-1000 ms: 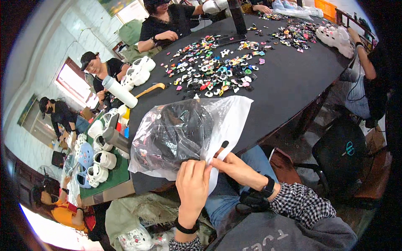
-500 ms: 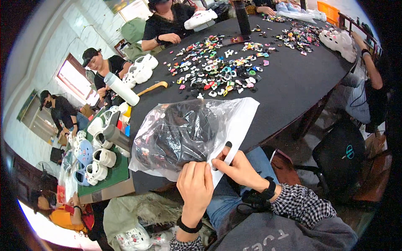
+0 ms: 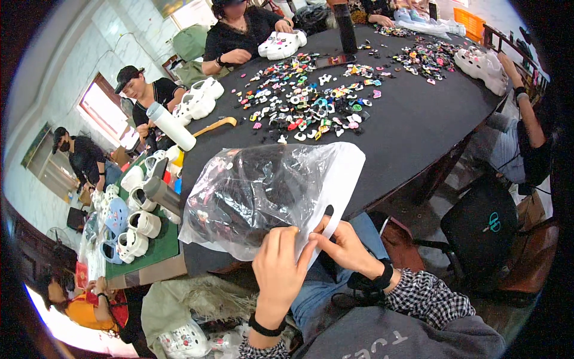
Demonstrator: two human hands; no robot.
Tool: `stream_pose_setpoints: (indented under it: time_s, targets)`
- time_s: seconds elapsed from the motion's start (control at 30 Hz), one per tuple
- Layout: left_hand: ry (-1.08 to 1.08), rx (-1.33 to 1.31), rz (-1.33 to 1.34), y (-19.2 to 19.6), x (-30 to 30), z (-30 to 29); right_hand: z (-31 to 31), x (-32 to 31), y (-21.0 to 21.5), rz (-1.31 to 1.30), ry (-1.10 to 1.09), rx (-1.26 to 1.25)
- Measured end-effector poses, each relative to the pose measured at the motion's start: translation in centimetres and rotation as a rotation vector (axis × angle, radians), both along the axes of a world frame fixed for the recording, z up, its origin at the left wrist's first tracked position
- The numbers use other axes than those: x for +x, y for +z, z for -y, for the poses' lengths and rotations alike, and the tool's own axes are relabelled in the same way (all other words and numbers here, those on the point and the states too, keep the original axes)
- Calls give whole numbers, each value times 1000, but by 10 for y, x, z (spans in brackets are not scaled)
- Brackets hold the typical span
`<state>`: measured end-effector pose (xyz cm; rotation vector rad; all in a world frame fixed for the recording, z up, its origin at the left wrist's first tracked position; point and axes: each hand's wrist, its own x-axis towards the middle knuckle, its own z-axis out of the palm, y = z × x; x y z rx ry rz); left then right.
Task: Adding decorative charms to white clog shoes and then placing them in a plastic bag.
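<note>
A large clear plastic bag (image 3: 251,191) with a white top band lies at the near edge of the black table, its open end toward me. Small decorated things show faintly through its left side; I cannot make out what they are. My left hand (image 3: 278,263) grips the bag's near edge, fingers closed on the film. Beside it, my right hand (image 3: 344,244) pinches the white band close to its handle slot. The two hands nearly meet at the corner of the band.
Colourful shoe charms (image 3: 311,102) are heaped mid-table, with a second pile (image 3: 427,57) farther right. A white bottle (image 3: 171,127), a wooden shoehorn (image 3: 215,125) and several clogs (image 3: 143,224) stand left. Co-workers sit around the table. An office chair (image 3: 481,221) is at right.
My right fingertips have shifted along the white band toward my left hand. The bag has tilted slightly. Across the table, a co-worker has lowered a white clog to the tabletop.
</note>
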<state>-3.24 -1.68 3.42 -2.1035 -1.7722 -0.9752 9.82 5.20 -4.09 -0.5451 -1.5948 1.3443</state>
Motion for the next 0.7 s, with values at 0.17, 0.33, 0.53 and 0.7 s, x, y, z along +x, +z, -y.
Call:
stream_pose_setpoints:
  time_s: [0.17, 0.33, 0.53, 0.7]
  targets:
    - [36, -98, 169, -9, 3, -3, 0, 0, 7, 17, -41, 110]
    - [-21, -58, 219, -9, -2, -3, 5, -2, 8, 77, -41, -44]
    - [-75, -113, 387, -7, -4, -4, 1, -1, 10, 83, -170, 205]
    - [-120, -215, 556, 8, -2, -2, -2, 3, -5, -29, 129, -158]
